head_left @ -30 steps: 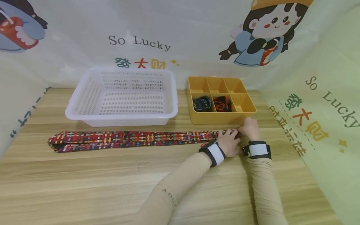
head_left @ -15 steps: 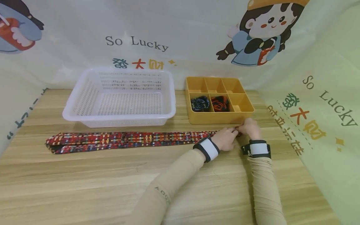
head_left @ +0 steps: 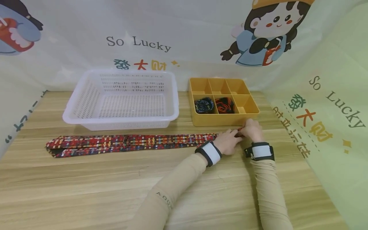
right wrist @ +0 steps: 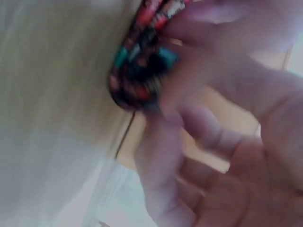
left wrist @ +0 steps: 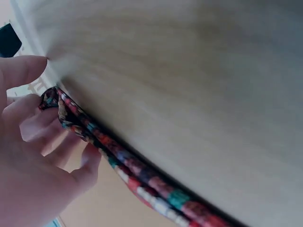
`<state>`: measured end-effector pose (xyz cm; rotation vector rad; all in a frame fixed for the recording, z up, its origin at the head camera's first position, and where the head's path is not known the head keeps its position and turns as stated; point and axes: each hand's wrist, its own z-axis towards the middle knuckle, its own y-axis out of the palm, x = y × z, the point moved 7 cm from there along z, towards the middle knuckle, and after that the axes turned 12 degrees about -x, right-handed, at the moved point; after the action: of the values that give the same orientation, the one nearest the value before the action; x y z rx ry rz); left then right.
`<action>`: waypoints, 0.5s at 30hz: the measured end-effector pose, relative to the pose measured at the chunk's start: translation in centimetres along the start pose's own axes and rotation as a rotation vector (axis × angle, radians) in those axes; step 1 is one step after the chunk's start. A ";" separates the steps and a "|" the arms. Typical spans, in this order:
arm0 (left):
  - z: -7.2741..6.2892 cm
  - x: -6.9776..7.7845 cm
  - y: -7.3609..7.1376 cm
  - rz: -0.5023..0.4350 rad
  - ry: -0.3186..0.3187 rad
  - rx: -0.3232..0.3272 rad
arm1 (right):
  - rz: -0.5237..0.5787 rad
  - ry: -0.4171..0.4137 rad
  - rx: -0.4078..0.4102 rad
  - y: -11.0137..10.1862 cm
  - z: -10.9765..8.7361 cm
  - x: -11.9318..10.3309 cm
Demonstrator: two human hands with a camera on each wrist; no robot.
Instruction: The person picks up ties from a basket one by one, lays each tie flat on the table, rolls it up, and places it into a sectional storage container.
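A red, multicoloured patterned necktie (head_left: 138,140) lies lengthwise across the table, doubled, its wide end at the left. Its right end is curled into a small roll (right wrist: 135,82), which my right hand (head_left: 252,130) pinches between thumb and fingers just in front of the yellow box. Close to the roll, my left hand (head_left: 227,142) holds the narrow part with bent fingers. In the left wrist view the folded strip (left wrist: 137,175) runs away from those fingers. My hands partly cover the roll in the head view.
Behind the hands stands a yellow divided box (head_left: 224,120); two front compartments hold a dark blue rolled tie (head_left: 204,105) and an orange-and-black rolled tie (head_left: 225,105). A white perforated basket (head_left: 126,121) stands behind the necktie. Printed cloth (head_left: 195,38) walls the table.
My left hand has shifted left along the necktie, away from the right hand. The right hand has stayed at the rolled end, moving slightly left. The head view has shifted a little.
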<state>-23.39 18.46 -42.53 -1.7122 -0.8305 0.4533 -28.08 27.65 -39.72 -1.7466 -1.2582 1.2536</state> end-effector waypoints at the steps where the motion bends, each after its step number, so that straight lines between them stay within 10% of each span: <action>1: 0.0 -0.1 0.0 0.007 0.005 -0.004 | -0.007 -0.025 -0.011 -0.1 0.0 -0.1; 9: 0.2 -0.4 0.0 0.008 0.045 -0.033 | -0.007 -0.115 -0.072 -0.4 -0.2 -0.2; 15: 0.4 -1.4 -0.9 -0.085 0.088 0.136 | 0.047 -0.091 -0.036 -0.1 0.1 -0.1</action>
<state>-24.85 17.79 -41.96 -1.5545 -0.7880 0.3659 -28.22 27.60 -39.64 -1.7718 -1.3046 1.3587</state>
